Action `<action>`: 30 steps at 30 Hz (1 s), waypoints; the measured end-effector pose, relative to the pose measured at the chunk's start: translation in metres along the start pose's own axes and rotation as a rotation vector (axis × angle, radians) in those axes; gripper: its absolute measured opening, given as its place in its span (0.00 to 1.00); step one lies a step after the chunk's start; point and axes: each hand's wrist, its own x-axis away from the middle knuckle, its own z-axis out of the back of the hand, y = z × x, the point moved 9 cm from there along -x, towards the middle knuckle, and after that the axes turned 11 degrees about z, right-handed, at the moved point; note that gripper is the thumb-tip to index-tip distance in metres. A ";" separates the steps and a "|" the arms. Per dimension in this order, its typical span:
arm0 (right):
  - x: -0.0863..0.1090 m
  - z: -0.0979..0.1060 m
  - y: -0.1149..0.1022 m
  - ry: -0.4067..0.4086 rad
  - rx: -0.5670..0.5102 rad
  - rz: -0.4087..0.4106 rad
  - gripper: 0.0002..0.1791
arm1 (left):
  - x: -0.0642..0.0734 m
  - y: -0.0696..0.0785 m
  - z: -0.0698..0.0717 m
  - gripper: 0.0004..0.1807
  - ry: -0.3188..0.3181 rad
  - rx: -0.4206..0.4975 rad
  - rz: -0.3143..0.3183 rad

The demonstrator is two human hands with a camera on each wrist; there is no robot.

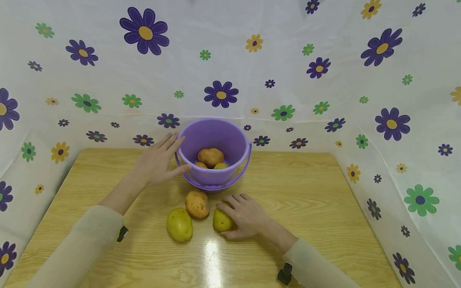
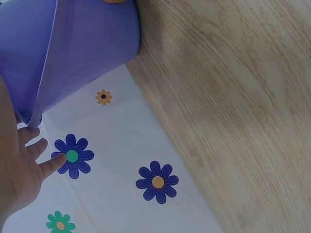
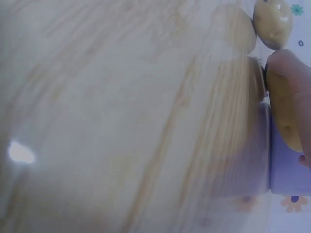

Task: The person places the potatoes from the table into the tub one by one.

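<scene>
A purple bucket (image 1: 216, 177) stands upright near the back of the table, with a brown potato (image 1: 210, 157) and other potatoes inside, partly hidden by the wall. My left hand (image 1: 157, 161) rests against the bucket's left side, its fingers straight and spread. In front of the bucket, my right hand (image 1: 247, 217) grips a yellow-green potato (image 1: 221, 222), fingers curled over its top and thumb at the near side. To its left lie a brown potato (image 1: 197, 204) and another yellow-green potato (image 1: 179, 225). The right wrist view shows the gripped potato (image 3: 282, 107) at its right edge.
The wooden table (image 1: 151, 270) is bordered at the back and sides by a white flower-print cloth (image 1: 226, 66). The bucket's purple handle (image 1: 238, 178) hangs down across its front.
</scene>
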 end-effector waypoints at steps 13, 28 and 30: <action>-0.001 0.024 0.002 0.060 0.011 0.003 0.45 | 0.000 0.000 0.001 0.52 -0.007 0.002 0.006; -0.009 0.048 0.003 0.133 0.055 0.083 0.45 | 0.000 0.000 0.002 0.53 0.006 -0.004 0.003; -0.009 0.051 0.003 0.129 0.064 0.090 0.45 | 0.000 0.001 0.002 0.52 -0.002 -0.005 0.004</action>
